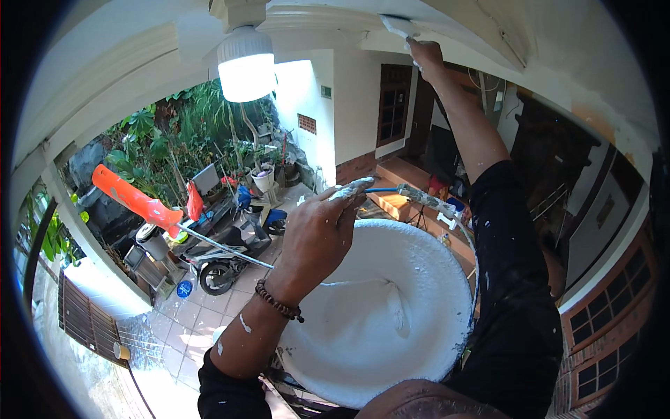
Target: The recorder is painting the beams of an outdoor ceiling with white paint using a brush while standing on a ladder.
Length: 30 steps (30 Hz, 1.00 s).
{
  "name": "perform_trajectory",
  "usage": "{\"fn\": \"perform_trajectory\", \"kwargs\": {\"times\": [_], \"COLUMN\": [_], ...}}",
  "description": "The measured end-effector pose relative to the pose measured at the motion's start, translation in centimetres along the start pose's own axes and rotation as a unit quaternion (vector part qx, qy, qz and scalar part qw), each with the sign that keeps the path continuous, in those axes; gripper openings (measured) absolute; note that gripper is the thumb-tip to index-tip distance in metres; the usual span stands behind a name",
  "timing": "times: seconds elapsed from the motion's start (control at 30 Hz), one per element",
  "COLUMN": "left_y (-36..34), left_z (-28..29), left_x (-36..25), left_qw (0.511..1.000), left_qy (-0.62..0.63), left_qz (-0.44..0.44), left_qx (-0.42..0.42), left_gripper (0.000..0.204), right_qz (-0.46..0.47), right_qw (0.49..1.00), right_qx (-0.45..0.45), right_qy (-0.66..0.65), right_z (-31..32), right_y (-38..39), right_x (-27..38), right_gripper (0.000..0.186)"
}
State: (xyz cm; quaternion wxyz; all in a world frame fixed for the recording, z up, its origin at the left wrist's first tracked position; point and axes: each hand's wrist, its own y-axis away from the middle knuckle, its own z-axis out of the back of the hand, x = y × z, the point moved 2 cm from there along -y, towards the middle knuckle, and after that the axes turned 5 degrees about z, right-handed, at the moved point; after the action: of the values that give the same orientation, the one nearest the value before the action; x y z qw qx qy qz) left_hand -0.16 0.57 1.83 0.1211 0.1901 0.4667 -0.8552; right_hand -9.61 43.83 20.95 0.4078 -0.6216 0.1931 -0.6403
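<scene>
In front of me is a round bucket [438, 328] of thick white paint, with a stirred ridge and smears on its inner wall. My left hand [317, 227], its fingers smeared white, is closed on the bucket's thin handle [380, 189], which has a paint-crusted grip. Beyond my left wrist, an orange tool handle [136, 199] on a metal rod sticks out to the left; the rod's far end is hidden. High at the upper right, my right hand [426, 56] grips a flat, white-coated paintbrush [400, 26], held up at the ceiling edge.
A lit bulb [246, 66] hangs from the ceiling at upper left. Far below are a parked motorbike [220, 262], tiled floor [202, 318], potted plants [262, 180] and orange steps [391, 185]. Wooden-framed windows [607, 314] stand at the right.
</scene>
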Motion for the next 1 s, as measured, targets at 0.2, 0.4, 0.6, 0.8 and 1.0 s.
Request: {"fn": "perform_trajectory", "kwargs": {"times": [0.2, 0.4, 0.6, 0.8, 1.0], "left_y": [0.2, 0.2, 0.2, 0.3, 0.3], "left_z": [0.2, 0.2, 0.1, -0.1, 0.2], "left_x": [0.3, 0.5, 0.4, 0.2, 0.4], "left_qw": [1.0, 1.0, 1.0, 1.0, 0.999], "left_qy": [-0.025, -0.017, -0.011, -0.023, -0.038], "left_qz": [0.016, 0.002, 0.009, -0.002, -0.004], "left_qx": [0.007, -0.003, -0.004, -0.003, 0.0], "left_gripper": [0.018, 0.018, 0.017, 0.017, 0.017], "right_qz": [0.013, 0.006, -0.017, -0.03, -0.035], "right_qw": [0.994, 0.989, 0.995, 0.989, 0.984], "right_qx": [0.018, -0.014, 0.012, 0.073, 0.04], "right_qy": [-0.111, -0.149, -0.103, -0.122, -0.172], "right_z": [4.8, 11.7, 11.8, 5.6, 8.6], "right_y": [3.2, 9.3, 10.9, 5.7, 6.3], "right_x": [2.9, 4.9, 2.2, 2.5, 4.6], "right_gripper": [0.039, 0.032, 0.033, 0.034, 0.032]}}
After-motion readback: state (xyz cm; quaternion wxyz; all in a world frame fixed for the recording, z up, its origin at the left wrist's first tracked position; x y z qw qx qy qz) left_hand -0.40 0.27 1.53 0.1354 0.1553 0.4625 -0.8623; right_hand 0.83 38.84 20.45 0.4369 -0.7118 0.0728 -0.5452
